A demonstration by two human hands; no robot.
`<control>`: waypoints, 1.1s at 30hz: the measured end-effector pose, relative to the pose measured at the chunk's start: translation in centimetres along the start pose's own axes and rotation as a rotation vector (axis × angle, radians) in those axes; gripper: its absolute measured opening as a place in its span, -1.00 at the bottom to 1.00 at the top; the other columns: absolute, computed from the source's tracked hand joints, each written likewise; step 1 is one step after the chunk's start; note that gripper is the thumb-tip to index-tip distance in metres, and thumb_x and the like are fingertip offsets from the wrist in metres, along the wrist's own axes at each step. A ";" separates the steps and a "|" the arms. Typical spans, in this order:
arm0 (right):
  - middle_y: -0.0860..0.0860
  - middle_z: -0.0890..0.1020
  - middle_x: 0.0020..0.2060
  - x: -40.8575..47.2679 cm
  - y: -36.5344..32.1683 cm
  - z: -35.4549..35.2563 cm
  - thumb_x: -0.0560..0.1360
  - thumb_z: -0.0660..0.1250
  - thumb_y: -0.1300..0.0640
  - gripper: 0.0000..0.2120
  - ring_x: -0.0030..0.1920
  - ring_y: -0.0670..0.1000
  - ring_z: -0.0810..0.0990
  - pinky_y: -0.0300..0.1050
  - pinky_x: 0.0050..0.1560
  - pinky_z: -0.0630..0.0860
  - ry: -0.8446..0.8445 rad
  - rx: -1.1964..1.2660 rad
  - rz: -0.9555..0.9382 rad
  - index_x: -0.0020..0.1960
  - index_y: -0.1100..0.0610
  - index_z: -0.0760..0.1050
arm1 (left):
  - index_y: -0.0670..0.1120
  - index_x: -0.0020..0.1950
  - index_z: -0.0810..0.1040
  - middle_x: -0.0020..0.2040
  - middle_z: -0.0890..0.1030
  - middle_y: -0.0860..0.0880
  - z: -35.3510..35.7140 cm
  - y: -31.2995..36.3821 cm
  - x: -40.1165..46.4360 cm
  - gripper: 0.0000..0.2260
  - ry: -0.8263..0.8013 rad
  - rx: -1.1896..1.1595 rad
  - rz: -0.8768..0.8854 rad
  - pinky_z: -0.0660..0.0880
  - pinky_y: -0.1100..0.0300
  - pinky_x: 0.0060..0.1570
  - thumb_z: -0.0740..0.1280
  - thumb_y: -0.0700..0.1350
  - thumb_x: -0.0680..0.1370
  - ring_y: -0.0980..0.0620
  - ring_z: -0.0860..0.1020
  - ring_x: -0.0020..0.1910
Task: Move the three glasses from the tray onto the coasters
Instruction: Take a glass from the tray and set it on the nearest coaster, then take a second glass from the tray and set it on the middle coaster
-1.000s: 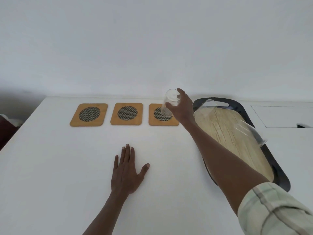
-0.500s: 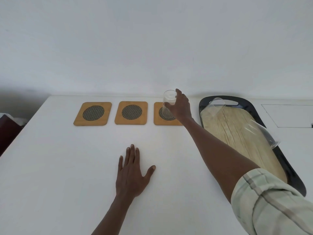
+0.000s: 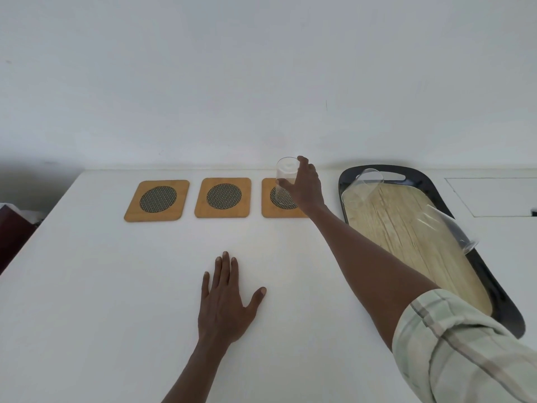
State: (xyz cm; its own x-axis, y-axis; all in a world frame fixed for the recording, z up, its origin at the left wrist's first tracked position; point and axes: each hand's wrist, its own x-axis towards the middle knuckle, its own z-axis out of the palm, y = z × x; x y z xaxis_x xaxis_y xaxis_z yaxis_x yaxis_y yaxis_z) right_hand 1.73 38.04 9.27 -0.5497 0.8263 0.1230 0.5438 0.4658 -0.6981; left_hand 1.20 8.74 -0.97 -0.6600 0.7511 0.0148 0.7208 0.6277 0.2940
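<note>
Three wooden coasters with dark mesh centres lie in a row at the back of the white table: left (image 3: 157,200), middle (image 3: 223,197), right (image 3: 268,209). My right hand (image 3: 305,187) grips a clear glass (image 3: 285,177) standing upright over the right coaster's mesh. Whether its base touches the coaster I cannot tell. Two more clear glasses stand on the black tray (image 3: 494,298) with a wood-look inlay: one at its far end (image 3: 363,187), one at its right side (image 3: 444,228). My left hand (image 3: 225,298) rests flat on the table, fingers apart, holding nothing.
A white wall rises right behind the table. A rectangular outlined panel (image 3: 494,196) is set into the surface right of the tray. A dark red object (image 3: 11,237) sits beyond the table's left edge.
My right hand has brought the glass from a tilt to upright and lowered it over the right coaster. My left hand stays flat on the table.
</note>
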 end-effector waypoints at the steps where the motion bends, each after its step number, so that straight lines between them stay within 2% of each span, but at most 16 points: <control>1: 0.21 0.44 0.25 -0.1 -0.1 0.0 0.45 0.48 -0.04 -0.26 0.22 0.23 0.48 -0.05 0.08 0.38 -0.002 -0.001 -0.001 0.47 0.17 0.20 | -0.08 0.62 -0.07 0.64 -0.15 0.01 0.0 0.0 0.0 -0.12 0.000 0.002 -0.001 -0.13 -0.02 0.58 -0.10 0.48 0.50 0.09 -0.21 0.60; 3: 0.20 0.43 0.27 -0.2 -0.2 -0.2 0.44 0.48 -0.08 -0.19 0.25 0.24 0.47 0.02 0.15 0.43 -0.011 -0.008 0.001 0.51 0.16 0.15 | -0.08 0.62 -0.08 0.64 -0.16 0.01 0.0 0.0 0.0 -0.12 -0.002 0.008 -0.003 -0.14 -0.01 0.58 -0.12 0.49 0.49 0.09 -0.21 0.60; 6: 0.22 0.36 0.33 -0.9 -0.7 -0.7 0.39 0.47 -0.23 0.00 0.31 0.28 0.41 0.18 0.23 0.44 -0.011 0.003 0.026 0.57 0.16 0.00 | -0.08 0.62 -0.08 0.64 -0.15 0.01 0.0 0.0 0.0 -0.11 -0.001 0.011 -0.002 -0.14 -0.01 0.58 -0.12 0.49 0.49 0.08 -0.21 0.61; 8: 0.24 0.33 0.36 -1.5 -1.1 -1.1 0.39 0.43 -0.29 0.02 0.33 0.30 0.39 0.21 0.24 0.44 0.028 0.048 0.034 0.57 0.16 -0.01 | -0.08 0.62 -0.07 0.64 -0.14 0.00 -0.1 0.0 0.0 -0.12 -0.001 0.010 0.001 -0.13 -0.02 0.58 -0.11 0.48 0.49 0.07 -0.19 0.61; 12: 0.24 0.33 0.37 -3.7 -1.2 -2.6 0.44 0.38 -0.28 -0.08 0.34 0.29 0.39 0.20 0.24 0.44 0.114 0.125 0.017 0.55 0.17 0.05 | -0.09 0.62 -0.06 0.64 -0.12 -0.01 -0.2 0.0 0.0 -0.12 -0.004 0.006 -0.001 -0.10 -0.03 0.59 -0.08 0.48 0.49 0.06 -0.17 0.61; 16: 0.21 0.34 0.37 -7.2 0.1 -4.9 0.48 0.38 -0.22 -0.15 0.37 0.20 0.36 0.10 0.31 0.39 0.190 0.159 -0.039 0.53 0.20 0.09 | -0.10 0.62 -0.05 0.64 -0.11 -0.02 -0.3 0.0 -0.1 -0.10 -0.017 0.010 0.006 -0.09 -0.05 0.58 -0.09 0.49 0.48 0.04 -0.16 0.62; 21: 0.17 0.38 0.37 -11.7 3.2 -8.9 0.52 0.37 -0.12 -0.29 0.37 0.14 0.33 0.05 0.37 0.34 0.261 0.087 -0.047 0.49 0.22 0.19 | -0.12 0.62 -0.06 0.64 -0.12 -0.05 -0.4 -0.1 -0.2 -0.09 -0.036 0.010 0.021 -0.10 -0.06 0.58 -0.09 0.49 0.48 0.03 -0.17 0.61; 26: 0.14 0.44 0.27 -15.3 7.3 -13.5 0.52 0.35 0.02 -0.49 0.28 0.14 0.41 0.07 0.27 0.43 0.298 -0.048 -0.020 0.39 0.18 0.33 | -0.17 0.61 -0.06 0.64 -0.09 -0.10 -0.4 0.1 -0.1 -0.11 -0.074 -0.008 0.047 -0.10 -0.10 0.58 -0.02 0.43 0.51 -0.03 -0.14 0.62; 30: 0.13 0.49 0.22 -16.7 10.4 -16.9 0.52 0.36 0.09 -0.61 0.26 0.14 0.45 0.06 0.26 0.44 0.348 -0.095 0.012 0.31 0.17 0.42 | -0.20 0.60 -0.05 0.64 -0.07 -0.13 -0.2 1.7 0.4 -0.18 -0.072 -0.061 0.078 -0.06 -0.12 0.58 0.02 0.34 0.56 -0.07 -0.11 0.62; 33: 0.12 0.51 0.23 -17.1 12.5 -18.6 0.52 0.36 0.10 -0.64 0.29 0.14 0.45 -0.15 0.24 0.27 0.361 -0.147 0.054 0.29 0.15 0.44 | -0.19 0.61 -0.05 0.64 -0.07 -0.12 0.3 4.2 1.1 -0.21 -0.070 -0.116 0.103 -0.08 -0.09 0.58 0.06 0.31 0.58 -0.06 -0.11 0.62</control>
State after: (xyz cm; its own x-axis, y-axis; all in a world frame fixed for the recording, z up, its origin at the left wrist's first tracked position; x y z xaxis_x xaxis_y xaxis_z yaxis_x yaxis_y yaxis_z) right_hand 29.70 35.59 11.55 -0.2739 0.8970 0.3470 0.6653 0.4373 -0.6051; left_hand 3.57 12.22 0.01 -0.5645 0.8253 -0.0146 0.7521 0.5216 0.4029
